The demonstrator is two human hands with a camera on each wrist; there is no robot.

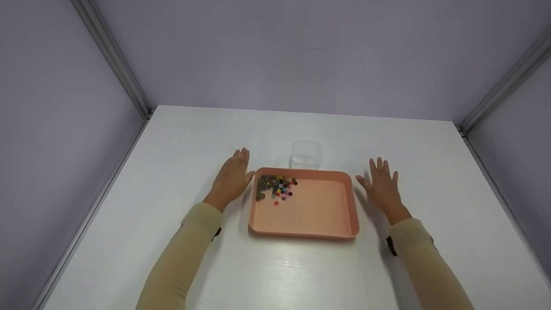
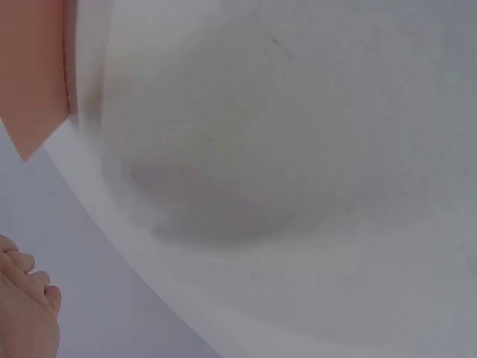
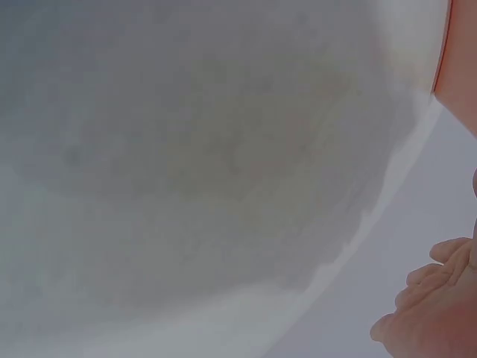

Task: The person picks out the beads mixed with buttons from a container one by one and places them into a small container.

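Observation:
A shallow pink tray [image 1: 340, 232] lies in the middle of the white table [image 1: 172, 142]. In its far left corner sits a pile of small coloured buttons [image 1: 275, 188]. My left hand [image 1: 232, 176] rests flat on the table just left of the tray, fingers straight. My right hand [image 1: 382, 184] lies flat just right of the tray, fingers spread, holding nothing. Behind the tray stands a small clear plastic container [image 1: 306, 155]. The left wrist view shows a corner of the tray [image 2: 33, 74] and my fingertips [image 2: 26, 313]. The right wrist view shows the tray's edge [image 3: 458, 67] and my fingers [image 3: 436, 306].
Grey walls with metal corner posts [image 1: 116, 64] enclose the table on three sides. Bare white tabletop lies on both sides of the hands and in front of the tray.

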